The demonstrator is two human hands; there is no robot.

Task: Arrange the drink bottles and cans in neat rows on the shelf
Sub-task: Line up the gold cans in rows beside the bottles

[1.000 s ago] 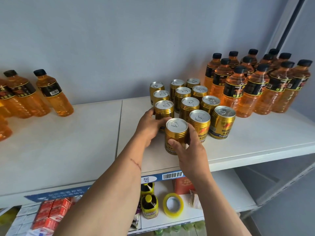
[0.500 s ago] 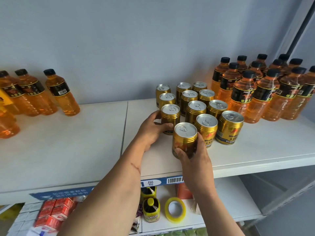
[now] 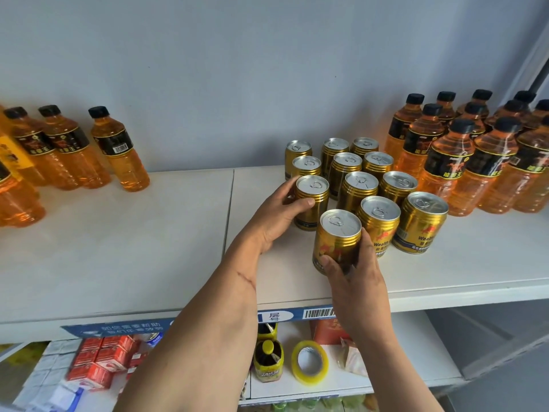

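left hand grips rear can | right hand grips front can, seemingly on shelf

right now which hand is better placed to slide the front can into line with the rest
Right. The right hand already grips the front can, which stands nearest the shelf edge, ahead of the rows. The left hand holds another can in the left column.

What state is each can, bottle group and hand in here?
front can: upright, gripped by right hand
left-column can: upright, held by left hand
other cans: upright, sealed, in rows
right bottles: upright, capped
left bottles: upright, capped
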